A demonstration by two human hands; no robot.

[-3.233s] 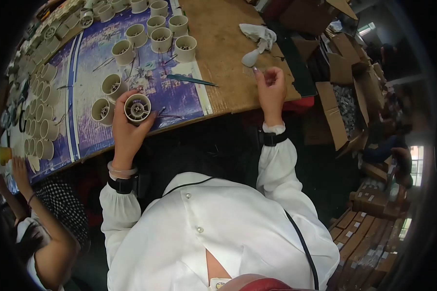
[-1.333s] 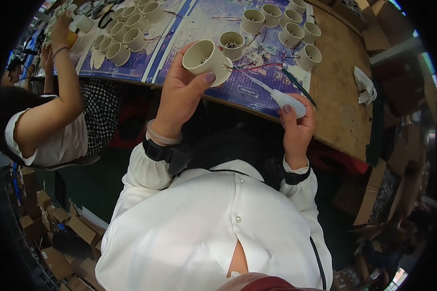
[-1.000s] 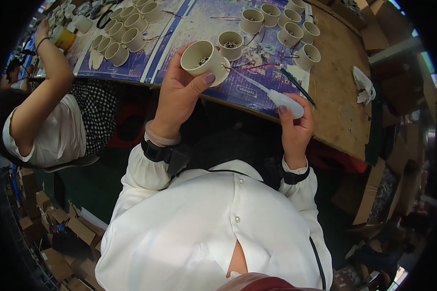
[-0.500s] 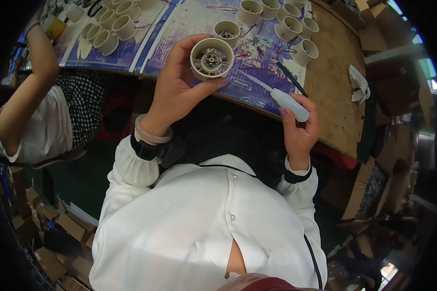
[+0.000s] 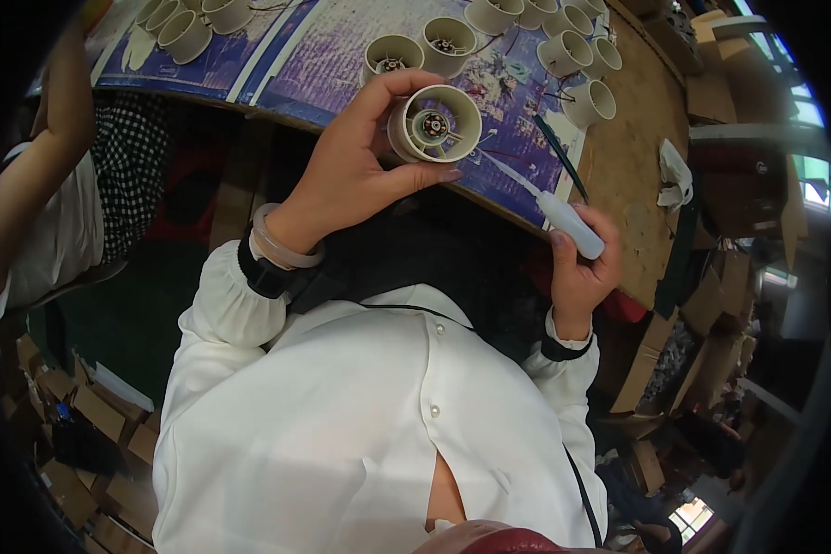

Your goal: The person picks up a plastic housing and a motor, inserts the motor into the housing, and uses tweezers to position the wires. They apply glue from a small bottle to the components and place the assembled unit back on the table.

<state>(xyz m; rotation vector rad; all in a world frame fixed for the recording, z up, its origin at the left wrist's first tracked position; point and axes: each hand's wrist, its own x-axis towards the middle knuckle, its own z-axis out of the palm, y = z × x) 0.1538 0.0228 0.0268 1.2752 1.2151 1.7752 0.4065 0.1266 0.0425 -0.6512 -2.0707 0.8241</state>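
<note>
My left hand [image 5: 355,152] is closed around a cream plastic fan housing [image 5: 400,137], thumb below and fingers behind. Its open end faces me, showing a round motor core [image 5: 434,127] with copper-coloured windings, held by thin spokes. In my right hand [image 5: 582,268] is a translucent white squeeze bottle [image 5: 571,224] with a long thin nozzle [image 5: 517,177]. The nozzle points up and left, its tip close to the lower right of the housing's rim; whether they touch I cannot tell. Just beyond my left fingers, two similar housings [image 5: 450,44] stand on the table.
Several more cream housings [image 5: 589,103] with wires stand at the table's far right, others [image 5: 185,37] at the far left. A dark green pen-like stick [image 5: 560,157] and crumpled white tissue [image 5: 675,175] lie right. Another person's arm [image 5: 65,120] is at left. Cardboard boxes [image 5: 102,411] surround the floor.
The held housing has moved right and slightly down, uncovering another housing behind it. The bottle has shifted a little right and down with my right hand. The whole view has tilted slightly.
</note>
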